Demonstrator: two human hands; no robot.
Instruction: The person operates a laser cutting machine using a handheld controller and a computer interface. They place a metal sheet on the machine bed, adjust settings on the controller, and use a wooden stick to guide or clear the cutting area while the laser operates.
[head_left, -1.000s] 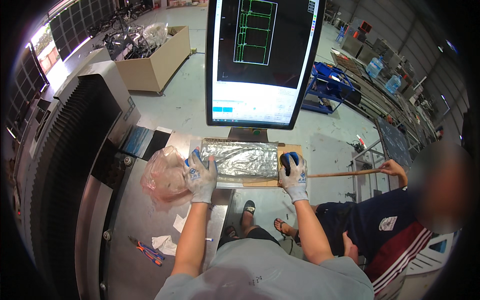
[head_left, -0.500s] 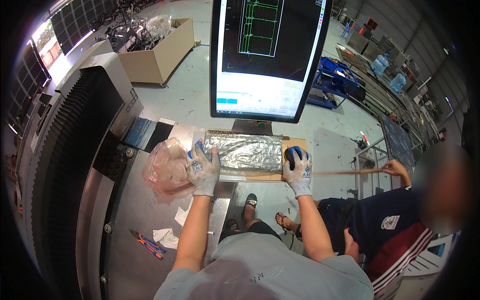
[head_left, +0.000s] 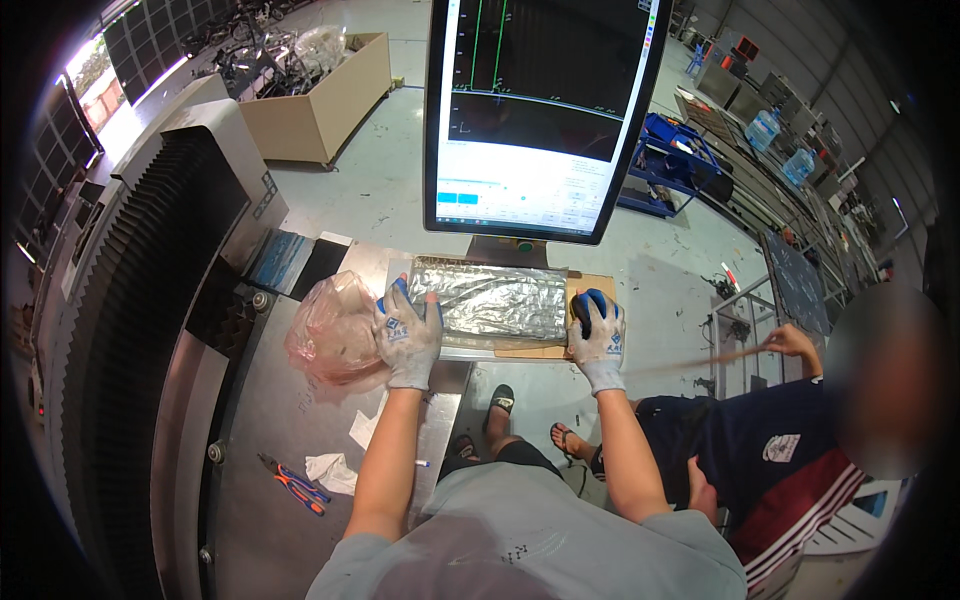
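My left hand [head_left: 409, 333], in a white glove with blue fingertips, rests at the left end of a keyboard [head_left: 500, 300] wrapped in clear crinkled plastic. Its fingers are spread and hold nothing. A pinkish crumpled plastic bag [head_left: 332, 335] lies against that hand's outer side. Gloved the same way, my right hand [head_left: 598, 335] is curled over a black computer mouse [head_left: 579, 312] on a piece of cardboard [head_left: 600, 284]. Above the keyboard stands a monitor [head_left: 530, 180] with green drawing lines on a black field.
Pliers [head_left: 294, 486] and a crumpled white tissue [head_left: 330, 474] lie on the metal table [head_left: 255, 545]. A machine with a black bellows [head_left: 135, 300] borders the left side. At right a person [head_left: 765, 440] holds a blurred, thin strip. A large box [head_left: 330, 105] stands behind.
The drawing on the screen now appears enlarged, with fewer green lines showing. The person's thin strip has swung slightly downward. My hands stay in nearly the same places.
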